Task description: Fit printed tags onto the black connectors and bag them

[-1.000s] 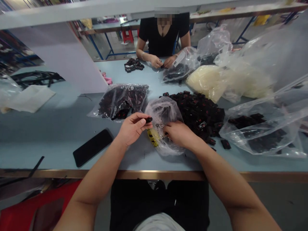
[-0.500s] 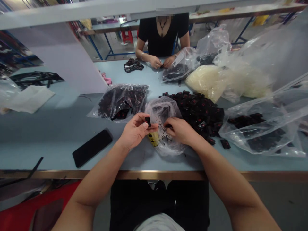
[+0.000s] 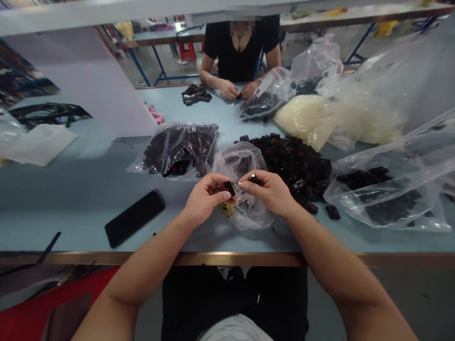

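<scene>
Pinching a small black rectangular plastic piece with a red marking (image 3: 229, 188) between thumb and forefinger of the left hand (image 3: 205, 199), wrist turned inward, forearm slanting up from the lower left. Pinching too, in the curled fingertips of the right hand (image 3: 267, 191), a tiny silvery pin (image 3: 253, 177), too small to make out in detail, held just beside the black piece, forearm slanting up from the lower right. Holding both hands raised and close together, not pressed palm to palm, above a crumpled clear plastic bag (image 3: 241, 163). Showing, against that bag, a scatter of small grey bits (image 3: 243, 199), with a yellow-and-black label (image 3: 227, 209) partly hidden below it.

Judging by the layout, only a small share of the black pieces in hand, the bulk lying elsewhere on the pale blue surface (image 3: 81, 199): a broad loose heap of black pieces (image 3: 293, 168) right of the hands, a bulging clear bag of black pieces (image 3: 179, 150) to the left, and an open clear bag of more (image 3: 387, 192) at far right. Lying near the left hand, a black smartphone (image 3: 135, 219). Across the surface, a co-worker's hand (image 3: 227, 89) working near a small pile of similar pieces (image 3: 196, 94).
</scene>
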`<state>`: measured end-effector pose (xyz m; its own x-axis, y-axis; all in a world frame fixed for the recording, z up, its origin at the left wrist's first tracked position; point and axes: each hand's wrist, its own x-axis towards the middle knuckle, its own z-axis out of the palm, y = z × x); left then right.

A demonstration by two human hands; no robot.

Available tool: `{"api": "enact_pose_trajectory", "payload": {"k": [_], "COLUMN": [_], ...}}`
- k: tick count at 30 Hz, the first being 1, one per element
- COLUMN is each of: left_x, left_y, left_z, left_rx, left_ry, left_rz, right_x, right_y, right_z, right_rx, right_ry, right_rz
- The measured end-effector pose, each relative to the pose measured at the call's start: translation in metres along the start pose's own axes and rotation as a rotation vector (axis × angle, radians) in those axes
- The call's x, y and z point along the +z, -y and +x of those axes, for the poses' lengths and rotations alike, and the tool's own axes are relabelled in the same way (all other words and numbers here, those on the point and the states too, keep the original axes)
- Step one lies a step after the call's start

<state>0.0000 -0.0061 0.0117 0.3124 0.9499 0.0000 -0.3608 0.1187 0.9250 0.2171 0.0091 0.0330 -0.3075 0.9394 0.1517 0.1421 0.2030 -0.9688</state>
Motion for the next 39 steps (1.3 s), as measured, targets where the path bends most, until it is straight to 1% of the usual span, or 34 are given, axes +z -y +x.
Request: {"api": "enact_pose_trajectory", "payload": {"k": [6,12,14,20,24,28,31,39], "left_x": [0.001,0.001,0.001,0.002,0.003,0.003,0.002,0.001], "left_y": [0.002,0.002,0.002,0.003,0.002,0.001,0.001,0.002], "left_z": [0.000,0.000,0.000,-0.001,-0.001,-0.001,-0.001,-0.002], "left_rx": [0.019,0.017,0.025,0.037,0.041,0.040,0.035,0.035], "left_ry": [0.004,-0.003,-0.003,-0.011,-0.001,0.003,0.001,-0.014], "left_rz": [0.057,0.044,0.041,0.082,0.098,0.112,0.128,0.158], "right_x": [0.003,0.004,0.005,0.015,0.020,0.021,0.020,0.015], "right_y": [0.000,-0.001,-0.002,-0.011,-0.013,-0.013,-0.012,-0.007], "right_z": [0.000,0.001,0.000,-0.002,-0.002,-0.002,-0.003,-0.004], "right_rx": [0.005,-0.021,-0.012,0.060,0.117,0.121,0.105,0.051], "right_ry": [-0.008,-0.045,-0.037,0.016,0.000,-0.003,-0.014,-0.033], "right_rz": [0.021,0.068,0.112,0.348,0.401,0.432,0.421,0.244]}}
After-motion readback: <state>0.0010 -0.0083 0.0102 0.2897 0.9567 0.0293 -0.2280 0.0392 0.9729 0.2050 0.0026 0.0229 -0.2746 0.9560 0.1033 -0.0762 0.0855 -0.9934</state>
